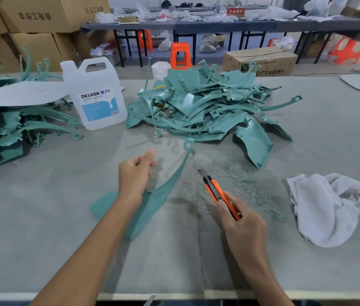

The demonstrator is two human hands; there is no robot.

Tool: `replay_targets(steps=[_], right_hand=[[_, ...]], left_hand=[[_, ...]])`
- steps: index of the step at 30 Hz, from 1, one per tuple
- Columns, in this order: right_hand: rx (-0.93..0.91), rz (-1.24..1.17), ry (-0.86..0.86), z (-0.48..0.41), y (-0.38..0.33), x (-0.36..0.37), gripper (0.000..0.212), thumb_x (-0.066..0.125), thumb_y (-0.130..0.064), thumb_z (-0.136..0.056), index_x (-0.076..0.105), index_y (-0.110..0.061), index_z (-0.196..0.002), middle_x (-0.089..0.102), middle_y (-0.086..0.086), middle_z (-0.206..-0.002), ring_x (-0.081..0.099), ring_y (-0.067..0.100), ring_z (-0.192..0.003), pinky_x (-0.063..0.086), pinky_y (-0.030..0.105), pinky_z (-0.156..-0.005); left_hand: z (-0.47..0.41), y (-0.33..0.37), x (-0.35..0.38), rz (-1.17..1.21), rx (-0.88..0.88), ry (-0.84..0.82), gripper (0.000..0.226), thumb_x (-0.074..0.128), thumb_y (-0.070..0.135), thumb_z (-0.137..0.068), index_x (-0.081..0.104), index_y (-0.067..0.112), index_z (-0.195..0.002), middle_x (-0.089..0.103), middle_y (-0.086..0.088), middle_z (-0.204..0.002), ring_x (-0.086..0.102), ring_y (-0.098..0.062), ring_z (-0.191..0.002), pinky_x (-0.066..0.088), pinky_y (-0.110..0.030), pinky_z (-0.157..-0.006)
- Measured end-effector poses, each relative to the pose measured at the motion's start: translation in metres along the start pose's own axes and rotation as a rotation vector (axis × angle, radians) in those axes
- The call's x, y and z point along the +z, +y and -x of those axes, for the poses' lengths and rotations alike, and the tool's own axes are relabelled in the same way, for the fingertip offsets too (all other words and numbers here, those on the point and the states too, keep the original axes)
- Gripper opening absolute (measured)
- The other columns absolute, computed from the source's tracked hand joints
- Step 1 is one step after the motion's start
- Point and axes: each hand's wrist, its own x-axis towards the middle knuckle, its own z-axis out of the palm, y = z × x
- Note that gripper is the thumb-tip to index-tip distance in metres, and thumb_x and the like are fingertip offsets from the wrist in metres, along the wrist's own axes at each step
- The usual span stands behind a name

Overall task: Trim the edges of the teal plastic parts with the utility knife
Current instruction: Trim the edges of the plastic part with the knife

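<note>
Jug (96,96) left of the central pile of parts (207,107), second pile (20,124) far left, cloth (329,206) right of the knife (215,191)
</note>
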Motion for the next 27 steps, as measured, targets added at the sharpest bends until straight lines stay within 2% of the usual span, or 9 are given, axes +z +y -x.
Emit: replay_targets(steps=[3,4,8,10,12,14,18,23,27], right_hand=[[0.008,-0.019,0.004,0.001,0.002,0.000,0.030,0.070,-0.036,-0.092,0.071,-0.035,-0.122,0.070,-0.028,-0.092,0.062,-0.015,-0.088,0.045,0.002,-0.073],[0.011,-0.025,0.006,0.001,0.002,0.000,0.030,0.069,-0.037,-0.092,0.071,-0.035,-0.122,0.070,-0.029,-0.091,0.062,-0.016,-0.087,0.044,0.002,-0.072],[0.012,-0.036,0.016,0.002,0.004,0.000,0.030,0.069,-0.038,-0.091,0.071,-0.036,-0.121,0.072,-0.026,-0.094,0.062,-0.016,-0.088,0.044,0.002,-0.072],[0.011,-0.045,0.017,0.001,0.004,0.001,0.028,0.071,-0.036,-0.091,0.072,-0.035,-0.119,0.069,-0.032,-0.089,0.060,-0.018,-0.085,0.041,0.000,-0.070],[0.004,-0.037,0.008,0.001,0.003,0.002,0.028,0.071,-0.034,-0.091,0.072,-0.034,-0.119,0.067,-0.033,-0.088,0.060,-0.020,-0.085,0.040,-0.001,-0.070],[0.006,-0.041,-0.003,0.002,0.003,0.001,0.028,0.071,-0.034,-0.091,0.072,-0.034,-0.119,0.068,-0.031,-0.090,0.060,-0.018,-0.086,0.040,-0.001,-0.071],[0.032,-0.060,-0.006,0.002,0.002,0.000,0.032,0.068,-0.037,-0.092,0.070,-0.033,-0.124,0.072,-0.020,-0.090,0.061,-0.013,-0.081,0.043,0.007,-0.068],[0.073,-0.075,0.002,0.001,0.002,-0.002,0.037,0.063,-0.042,-0.094,0.065,-0.033,-0.130,0.064,-0.025,-0.075,0.059,-0.013,-0.077,0.040,0.013,-0.064],[0.046,-0.074,-0.006,0.002,0.002,-0.002,0.021,0.066,-0.041,-0.092,0.069,-0.039,-0.114,0.065,-0.034,-0.080,0.060,-0.011,-0.084,0.044,0.015,-0.064]], left_hand=[[-0.004,0.002,-0.043,-0.401,0.277,-0.126,0.016,0.068,0.037,-0.093,0.073,0.028,-0.105,0.069,0.017,-0.100,0.059,0.001,-0.096,0.045,-0.029,-0.092],[-0.003,0.000,-0.058,-0.536,0.315,-0.220,0.029,0.072,0.031,-0.091,0.065,0.030,-0.119,0.063,0.016,-0.115,0.054,-0.003,-0.111,0.039,-0.029,-0.101],[0.021,-0.019,-0.107,-0.658,0.259,-0.434,0.056,0.076,0.062,-0.073,0.060,0.037,-0.121,0.058,0.017,-0.128,0.054,-0.007,-0.123,0.037,-0.014,-0.097],[0.037,-0.036,-0.118,-0.852,0.250,-0.496,0.094,0.061,0.087,-0.058,0.051,0.038,-0.138,0.039,0.015,-0.152,0.037,-0.009,-0.141,0.028,-0.026,-0.113],[0.044,-0.048,-0.118,-1.088,0.250,-0.606,0.127,0.049,0.101,-0.046,0.018,0.044,-0.156,0.000,0.017,-0.163,0.001,-0.008,-0.153,0.004,-0.033,-0.123],[0.044,-0.052,-0.117,-1.144,0.243,-0.642,0.133,0.046,0.104,-0.044,0.003,0.047,-0.156,-0.014,0.020,-0.161,-0.014,-0.004,-0.151,-0.005,-0.033,-0.122],[0.046,-0.052,-0.115,-0.985,0.435,-0.350,0.094,0.053,0.090,-0.065,0.045,0.042,-0.146,0.037,0.017,-0.156,0.032,-0.007,-0.144,0.023,-0.029,-0.114],[0.040,-0.050,-0.111,-0.882,0.656,-0.186,0.047,0.065,0.024,-0.079,0.068,0.017,-0.126,0.069,0.000,-0.125,0.067,-0.028,-0.110,0.051,-0.043,-0.093],[0.048,-0.032,-0.098,-0.575,0.535,-0.188,0.029,0.057,0.046,-0.092,0.070,0.038,-0.117,0.070,0.029,-0.108,0.065,0.004,-0.098,0.050,-0.018,-0.085]])
